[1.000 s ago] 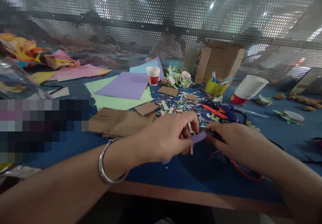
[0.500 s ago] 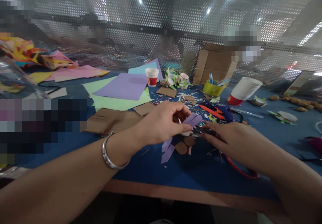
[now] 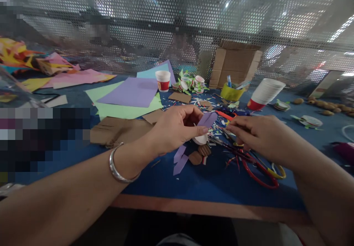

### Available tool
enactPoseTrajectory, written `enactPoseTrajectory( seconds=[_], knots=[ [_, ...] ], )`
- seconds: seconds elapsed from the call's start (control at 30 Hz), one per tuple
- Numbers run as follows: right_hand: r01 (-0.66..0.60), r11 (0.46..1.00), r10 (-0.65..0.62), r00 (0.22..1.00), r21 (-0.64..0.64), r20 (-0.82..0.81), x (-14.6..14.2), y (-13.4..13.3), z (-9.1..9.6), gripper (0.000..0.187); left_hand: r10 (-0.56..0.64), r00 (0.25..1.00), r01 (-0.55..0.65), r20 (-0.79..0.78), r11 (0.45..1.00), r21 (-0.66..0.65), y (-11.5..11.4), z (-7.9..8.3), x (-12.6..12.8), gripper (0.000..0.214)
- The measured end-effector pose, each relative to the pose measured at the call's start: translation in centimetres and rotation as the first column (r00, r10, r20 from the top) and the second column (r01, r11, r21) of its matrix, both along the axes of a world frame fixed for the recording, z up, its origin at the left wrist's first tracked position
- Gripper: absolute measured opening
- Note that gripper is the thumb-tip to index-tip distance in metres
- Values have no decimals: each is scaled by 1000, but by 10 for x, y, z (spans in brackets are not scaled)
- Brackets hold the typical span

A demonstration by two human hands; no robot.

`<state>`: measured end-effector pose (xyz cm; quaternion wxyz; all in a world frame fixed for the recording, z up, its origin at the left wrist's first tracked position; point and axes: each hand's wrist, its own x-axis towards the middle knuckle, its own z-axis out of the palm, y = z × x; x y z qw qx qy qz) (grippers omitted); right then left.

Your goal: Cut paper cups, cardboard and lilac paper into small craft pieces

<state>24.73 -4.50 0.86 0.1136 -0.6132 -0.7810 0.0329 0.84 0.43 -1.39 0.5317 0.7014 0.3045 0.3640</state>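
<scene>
My left hand (image 3: 179,128) pinches a small folded piece of purple paper (image 3: 208,119) between thumb and fingers. A white round piece (image 3: 200,139) shows just under it; whether the hand touches it I cannot tell. My right hand (image 3: 253,130) hovers to the right, thumb and fingertips pressed together; what they hold, if anything, is hidden. Below it lie red-handled scissors (image 3: 256,176) and a yellow scissor handle (image 3: 280,171). Purple paper strips (image 3: 180,161) and small brown cardboard pieces (image 3: 195,158) lie on the blue table in front of me.
Purple paper (image 3: 129,93) and green sheets (image 3: 110,109), a cardboard piece (image 3: 121,130) and a paper cup (image 3: 163,81) stand or lie left of centre. Behind the scraps is a yellow holder (image 3: 232,93). A tilted cup stack (image 3: 265,94) is at the right.
My right hand has moved right and slightly up, away from the purple paper, uncovering more of the scissors. My left hand still holds the purple paper. The view has shifted slightly.
</scene>
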Motion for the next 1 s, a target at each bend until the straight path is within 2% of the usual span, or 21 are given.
enactPoseTrajectory(
  seconds=[0.07, 0.13, 0.23, 0.37, 0.47, 0.6, 0.77, 1.0],
  knots=[
    [-60, 993, 30, 958, -97, -284, -4, -1, 4, 35, -50, 999, 50, 4, 997, -52, -4, -1, 1, 22],
    [-119, 978, 17, 865, -171, -502, -10, -3, 6, 38, -136, 990, 139, 31, 978, -155, -9, -2, 3, 20],
    [-162, 968, 6, 778, -192, -628, -16, -5, 7, 38, -229, 971, 240, 72, 942, -236, -13, -4, 3, 17],
    [-214, 948, 8, 756, -235, -655, -18, -5, 4, 35, -152, 988, 150, -12, 984, -95, -11, -2, 2, 17],
    [-229, 933, -4, 763, -277, -646, -16, -5, 4, 35, -137, 990, 132, -40, 987, -96, -10, 3, -1, 18],
    [-260, 893, -30, 780, -368, -625, -12, -7, 6, 32, -250, 957, 215, -147, 952, -219, -16, 12, -5, 14],
    [-347, 778, 1, 835, -524, -550, -11, -9, 8, 23, -263, 865, 245, -428, 965, -97, -26, 18, -3, 10],
    [-363, 721, 44, 874, -590, -484, -10, -10, 12, 25, -345, 817, 318, -462, 938, -137, -34, 10, 3, 22]
  ],
)
